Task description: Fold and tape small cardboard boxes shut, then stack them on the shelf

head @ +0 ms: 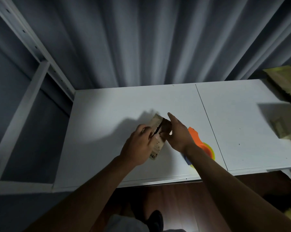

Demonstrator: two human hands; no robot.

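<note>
Here left hand (138,144) grips small cardboard box (158,136) mid-table (108,114); right hand (178,133), fingers straight, presses its flap; tape dispenser (201,144) at 4 o'clock.

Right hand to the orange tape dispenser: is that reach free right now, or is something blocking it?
Probably yes. The tape dispenser lies on the table just under the right forearm, with nothing on top of it. But the right hand is pressing a flap of the small box, so it must let go first.
</note>
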